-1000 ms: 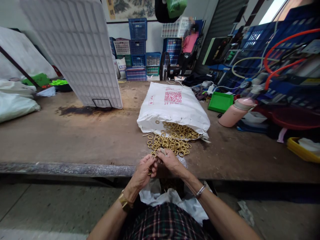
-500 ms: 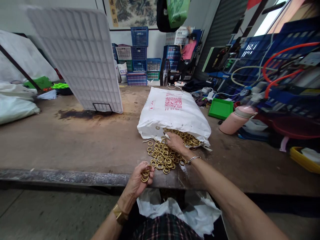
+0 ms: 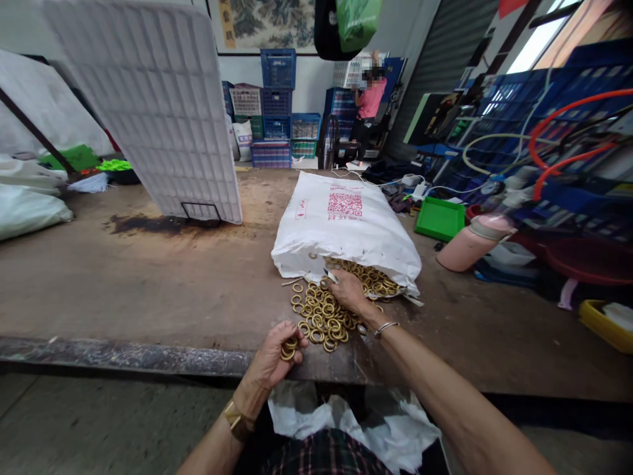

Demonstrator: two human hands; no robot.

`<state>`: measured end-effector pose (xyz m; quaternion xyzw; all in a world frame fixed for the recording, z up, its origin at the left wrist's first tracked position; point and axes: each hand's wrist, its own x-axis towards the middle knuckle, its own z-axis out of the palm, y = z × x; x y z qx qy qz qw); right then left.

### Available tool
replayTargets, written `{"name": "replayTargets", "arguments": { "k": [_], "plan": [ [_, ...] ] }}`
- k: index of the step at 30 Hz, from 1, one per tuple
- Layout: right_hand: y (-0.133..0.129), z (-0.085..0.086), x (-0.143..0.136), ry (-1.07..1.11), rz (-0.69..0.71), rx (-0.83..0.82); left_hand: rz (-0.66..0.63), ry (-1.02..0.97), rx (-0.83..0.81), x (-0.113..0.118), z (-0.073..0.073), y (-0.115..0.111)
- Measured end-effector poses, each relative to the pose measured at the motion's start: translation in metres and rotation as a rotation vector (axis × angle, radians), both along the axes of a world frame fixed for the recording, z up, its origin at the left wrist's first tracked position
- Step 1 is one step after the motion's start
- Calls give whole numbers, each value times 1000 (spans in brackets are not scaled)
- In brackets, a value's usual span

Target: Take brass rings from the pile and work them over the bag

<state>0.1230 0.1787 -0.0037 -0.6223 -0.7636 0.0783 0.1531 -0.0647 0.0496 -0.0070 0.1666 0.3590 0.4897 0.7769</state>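
My left hand point(image 3: 279, 349) is at the table's front edge, fingers curled around a few brass-coloured rings point(image 3: 288, 348). Just right of it, a heap of loose brass-coloured rings point(image 3: 324, 313) spreads over the tabletop. A white woven sack point(image 3: 321, 227) with a red printed code lies on its side, its mouth facing me, with more rings inside. My right hand point(image 3: 350, 290) reaches over the heap at that mouth, fingers bent. A small pale piece with a dark tip shows at its fingertips; what it is cannot be made out.
A ribbed white panel point(image 3: 148, 112) stands on a wire holder at the left. To the right are a green tray point(image 3: 440, 219), a pink bottle point(image 3: 469, 245) and a yellow tray point(image 3: 606, 326). Farther back, a person in pink point(image 3: 370, 99) stands by stacked crates point(image 3: 277, 102).
The view has shifted slightly. My left hand still holds rings, turned a little. My right hand stays by the sack's mouth, and the dark tip at its fingertips shows more clearly.
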Motion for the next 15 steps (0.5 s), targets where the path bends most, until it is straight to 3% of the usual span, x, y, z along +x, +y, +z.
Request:
{"name": "replayTargets", "arguments": {
  "k": [6,11,15],
  "plan": [
    [-19,-5,-1,319,-13,107,30,92,66,13,3,17],
    [-41,-4,-9,537,31,73,136,307,144,27,-2,33],
    [-56,2,-18,646,29,22,102,395,196,31,-4,39]
  ]
}}
